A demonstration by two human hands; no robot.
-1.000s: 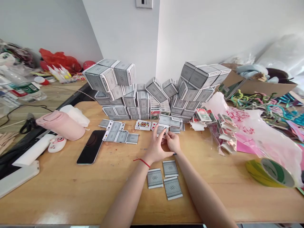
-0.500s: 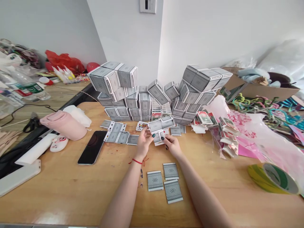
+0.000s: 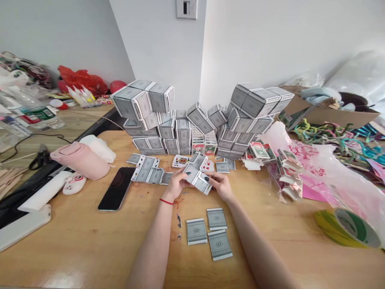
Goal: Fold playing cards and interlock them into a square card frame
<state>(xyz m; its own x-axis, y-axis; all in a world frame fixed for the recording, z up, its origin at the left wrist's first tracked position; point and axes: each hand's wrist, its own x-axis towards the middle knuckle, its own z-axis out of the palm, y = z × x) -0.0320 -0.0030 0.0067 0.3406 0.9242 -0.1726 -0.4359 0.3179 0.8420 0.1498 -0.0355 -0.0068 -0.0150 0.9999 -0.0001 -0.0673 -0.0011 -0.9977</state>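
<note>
Between my two hands, just above the table, is a piece of folded playing cards (image 3: pixel 192 169) joined together, grey patterned backs outward. My left hand (image 3: pixel 178 182) pinches its left side, thumb on top; a red string bracelet is on that wrist. On the lower right part of the piece, my right hand (image 3: pixel 220 185) closes with thumb and fingers. Three folded cards (image 3: pixel 196 231) lie back up between my forearms. Behind the hands are loose face cards (image 3: pixel 180 161) and red-suit cards (image 3: pixel 207 165). To the left lies a group of joined cards (image 3: pixel 148 168).
Card-block stacks rise at the back left (image 3: pixel 144 100) and back right (image 3: pixel 252 100). A black phone (image 3: pixel 116 188) and a pink bottle (image 3: pixel 84 159) lie left. Card boxes (image 3: pixel 290 170), a pink-printed plastic bag (image 3: pixel 319 156) and a yellow tape roll (image 3: pixel 345 227) are at right.
The card piece has turned clockwise in my hands, its lower end now pointing down to the right. Both hands have shifted slightly, still holding it.
</note>
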